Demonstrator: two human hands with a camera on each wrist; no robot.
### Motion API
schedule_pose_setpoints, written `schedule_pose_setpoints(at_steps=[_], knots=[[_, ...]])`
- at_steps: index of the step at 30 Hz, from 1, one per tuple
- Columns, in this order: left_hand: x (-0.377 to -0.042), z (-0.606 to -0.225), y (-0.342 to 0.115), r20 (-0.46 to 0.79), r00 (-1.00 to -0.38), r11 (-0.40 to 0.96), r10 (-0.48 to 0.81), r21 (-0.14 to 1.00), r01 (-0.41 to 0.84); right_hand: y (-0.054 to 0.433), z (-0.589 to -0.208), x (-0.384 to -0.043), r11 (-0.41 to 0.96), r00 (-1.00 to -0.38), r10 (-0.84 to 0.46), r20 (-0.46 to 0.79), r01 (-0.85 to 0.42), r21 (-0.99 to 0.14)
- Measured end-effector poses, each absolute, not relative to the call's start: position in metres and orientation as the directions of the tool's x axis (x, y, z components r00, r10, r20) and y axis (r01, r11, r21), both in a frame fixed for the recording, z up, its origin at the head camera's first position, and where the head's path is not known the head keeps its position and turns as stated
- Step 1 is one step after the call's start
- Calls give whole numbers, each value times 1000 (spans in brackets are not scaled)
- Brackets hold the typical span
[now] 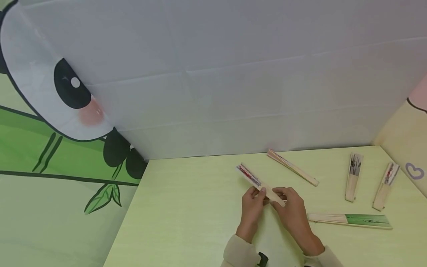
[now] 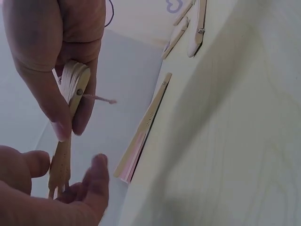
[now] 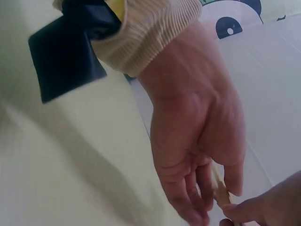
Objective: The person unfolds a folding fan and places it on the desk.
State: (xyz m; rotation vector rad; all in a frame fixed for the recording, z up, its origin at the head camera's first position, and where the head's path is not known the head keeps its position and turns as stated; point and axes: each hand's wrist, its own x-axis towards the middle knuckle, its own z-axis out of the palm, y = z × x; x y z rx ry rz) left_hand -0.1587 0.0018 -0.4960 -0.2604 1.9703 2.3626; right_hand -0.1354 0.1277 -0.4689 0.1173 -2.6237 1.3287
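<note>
A folded hand fan (image 1: pixel 251 178) with pale wooden ribs and a red and purple print is held above the table, its printed end pointing away to the left. My left hand (image 1: pixel 251 211) pinches the ribs around the middle, thumb on top. At the near end, my right hand (image 1: pixel 293 211) grips the fan between thumb and fingers. The left wrist view shows the metal pivot of the fan (image 2: pixel 80 92) and a short cord hanging from it, with the right hand (image 2: pixel 56 52) around that end and the left hand (image 2: pixel 89 193) lower on the ribs.
On the pale yellow table (image 1: pixel 176 207) lie more folded fans: a pink one (image 1: pixel 293 168) behind the hands, a grey-printed one (image 1: pixel 353 176) and a red-and-purple-printed one (image 1: pixel 387 185) at right, and a green one (image 1: pixel 367 220) beside the right wrist. A printed cloth wall (image 1: pixel 233 100) stands behind.
</note>
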Motion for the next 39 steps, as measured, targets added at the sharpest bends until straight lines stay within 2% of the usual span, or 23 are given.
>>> schedule_pose_setpoints(at_steps=[6,15,21,25,30,39], knots=[[-156,-497,-4,-162,-985,-249,-51,958,-144,125,-472,-134,567,-987,10,161,-127,-814],[-150,-499,-13,-168,-985,-198,32,965,-171,132,-475,-144,517,-997,-67,30,-60,-854],[-148,-499,-16,-165,-986,-188,35,968,-169,132,-478,-146,501,-999,-38,5,-23,-865],[-147,-498,-18,-176,-984,-190,10,966,-175,131,-478,-147,403,-996,8,-84,80,-912],[-147,-495,-20,-174,-985,-198,-16,966,-167,129,-479,-149,215,-972,42,-232,235,-948],[-147,-493,-21,-171,-983,-241,-62,959,-152,126,-481,-152,84,-960,61,-274,279,-957]])
